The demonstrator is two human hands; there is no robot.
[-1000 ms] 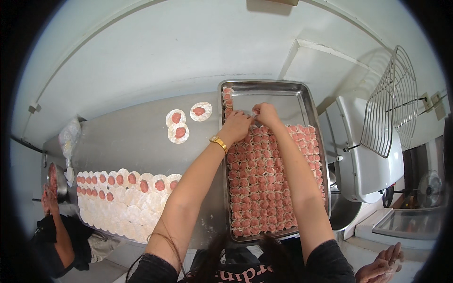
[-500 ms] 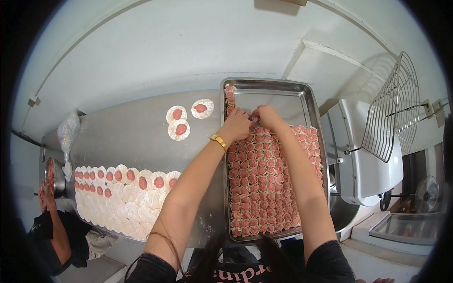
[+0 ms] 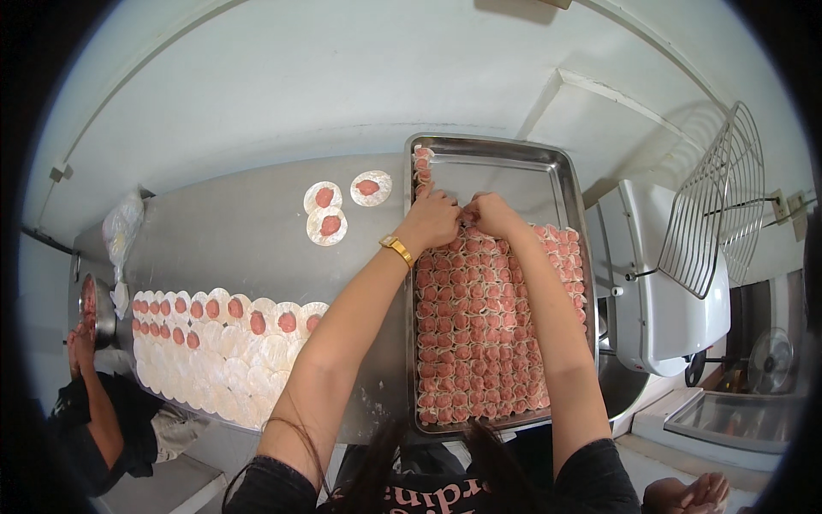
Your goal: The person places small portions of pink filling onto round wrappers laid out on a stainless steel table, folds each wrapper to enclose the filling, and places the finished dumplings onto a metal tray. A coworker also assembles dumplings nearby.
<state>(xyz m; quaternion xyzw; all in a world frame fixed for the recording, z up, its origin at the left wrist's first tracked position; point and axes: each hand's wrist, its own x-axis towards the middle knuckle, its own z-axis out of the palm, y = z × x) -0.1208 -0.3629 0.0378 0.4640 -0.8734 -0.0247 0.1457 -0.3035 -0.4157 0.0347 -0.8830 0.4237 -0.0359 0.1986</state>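
Over the metal tray (image 3: 505, 147), my left hand (image 3: 432, 218) and my right hand (image 3: 497, 216) meet with fingers bent inward. Their fingertips press together at the far end of the packed rows, pinching what looks like a dumpling, mostly hidden by the fingers. Open-topped dumplings (image 3: 467, 325) with pink meat filling stand in tight rows beneath my forearms. A short single column of dumplings (image 3: 423, 163) lines the tray's far left wall. Left of the tray lie three loose round wrappers (image 3: 371, 188), each topped with a lump of filling.
Overlapping floured wrappers (image 3: 223, 360), several bearing filling, cover the table's near left. Beyond them a co-worker's hands (image 3: 83, 343) are at a metal bowl (image 3: 104, 313). A plastic bag (image 3: 122, 227) sits at the left edge. At right are a wire rack (image 3: 711, 206) and another person's hand (image 3: 698, 494).
My hands stay together at almost the same spot, fingers shifting slightly. The view has moved a little. Another person's hand has come further in at the lower right.
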